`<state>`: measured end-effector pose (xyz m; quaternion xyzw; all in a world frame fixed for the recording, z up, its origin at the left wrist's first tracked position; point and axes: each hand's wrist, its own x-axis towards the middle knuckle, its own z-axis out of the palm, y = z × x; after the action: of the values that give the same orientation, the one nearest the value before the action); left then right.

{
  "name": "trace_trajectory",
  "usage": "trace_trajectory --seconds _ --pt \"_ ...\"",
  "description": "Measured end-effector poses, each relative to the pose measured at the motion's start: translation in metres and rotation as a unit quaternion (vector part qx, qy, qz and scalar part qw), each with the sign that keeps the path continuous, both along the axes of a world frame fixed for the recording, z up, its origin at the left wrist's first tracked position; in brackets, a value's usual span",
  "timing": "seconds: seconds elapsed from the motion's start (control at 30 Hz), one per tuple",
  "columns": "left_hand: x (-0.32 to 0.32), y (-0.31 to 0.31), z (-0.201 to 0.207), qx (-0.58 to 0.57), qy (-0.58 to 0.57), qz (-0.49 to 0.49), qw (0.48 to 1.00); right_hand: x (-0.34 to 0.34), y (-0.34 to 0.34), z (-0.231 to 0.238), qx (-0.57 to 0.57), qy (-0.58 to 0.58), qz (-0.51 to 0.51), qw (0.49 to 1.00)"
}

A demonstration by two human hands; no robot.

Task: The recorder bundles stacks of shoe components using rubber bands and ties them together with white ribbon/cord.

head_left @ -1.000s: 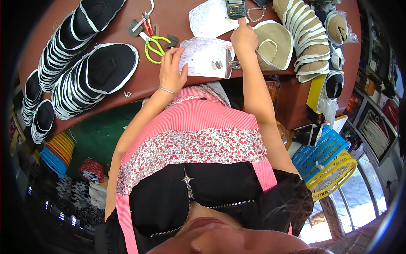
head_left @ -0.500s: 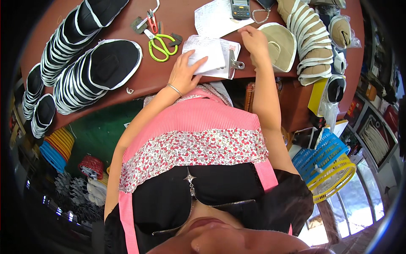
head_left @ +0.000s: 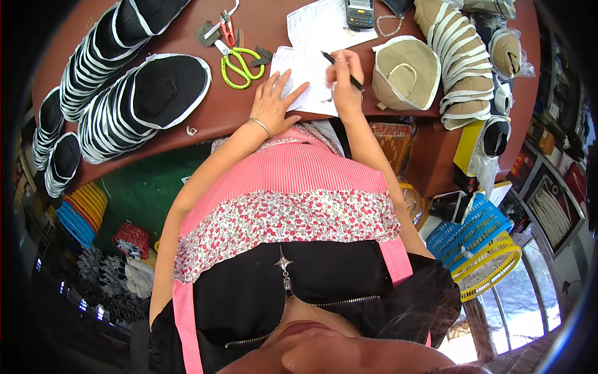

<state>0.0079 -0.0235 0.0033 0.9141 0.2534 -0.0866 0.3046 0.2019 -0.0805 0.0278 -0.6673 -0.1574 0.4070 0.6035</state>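
Observation:
My left hand (head_left: pixel 273 103) lies flat with fingers spread on the left edge of a stack of white papers (head_left: pixel 293 59) near the table's front edge. My right hand (head_left: pixel 346 81), fingers closed, holds a black pen (head_left: pixel 357 83) slantwise over the right side of the papers. The metal clip on the stack is hidden behind my right hand. Just right of that hand stands a tan fabric shoe piece (head_left: pixel 389 78) with white edging. Green-handled scissors (head_left: pixel 240 68) lie left of the papers, below small red snips (head_left: pixel 228 31).
Rows of black, white-edged shoe pieces (head_left: pixel 165 87) fill the table's left side. Nested tan pieces (head_left: pixel 458 68) stand at the right. Beyond the papers are another sheet (head_left: pixel 311 28), a calculator (head_left: pixel 360 14) and a beaded bracelet (head_left: pixel 390 31). Blue and yellow baskets (head_left: pixel 486 268) are below right.
My right hand has come left from beside the tan piece to over the papers, now with a pen in it. The tan piece has shifted and stands more open. My left hand stays on the papers.

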Motion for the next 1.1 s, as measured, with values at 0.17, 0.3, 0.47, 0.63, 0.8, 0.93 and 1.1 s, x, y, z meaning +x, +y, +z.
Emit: trace_trajectory --seconds 0.17,0.3,0.47,0.63,0.8,0.93,1.1 --pt "0.002 -0.005 -0.006 0.014 -0.013 0.008 1.0 -0.011 0.005 -0.029 -0.035 -0.038 0.08 0.995" --pt "0.004 -0.005 -0.003 0.015 0.018 0.005 1.0 -0.013 0.003 -0.034 -0.03 -0.047 0.036 0.998" --pt "0.008 -0.004 0.0 0.007 0.029 0.0 1.0 -0.009 -0.004 -0.065 -0.078 -0.171 0.1 0.977" --pt "0.008 -0.005 0.0 0.018 0.032 0.001 0.999 -0.005 0.0 -0.063 -0.094 -0.212 0.14 0.963" --pt "0.009 -0.004 0.004 0.035 0.045 -0.008 0.998 0.002 0.001 -0.057 -0.127 -0.227 0.181 0.948" --pt "0.009 -0.003 0.009 0.039 0.035 -0.021 0.998 0.005 0.004 -0.055 -0.019 -0.413 0.098 0.905" --pt "0.005 -0.006 0.011 0.049 -0.029 -0.034 0.998 0.014 -0.014 -0.02 -0.046 -0.435 0.061 0.897"
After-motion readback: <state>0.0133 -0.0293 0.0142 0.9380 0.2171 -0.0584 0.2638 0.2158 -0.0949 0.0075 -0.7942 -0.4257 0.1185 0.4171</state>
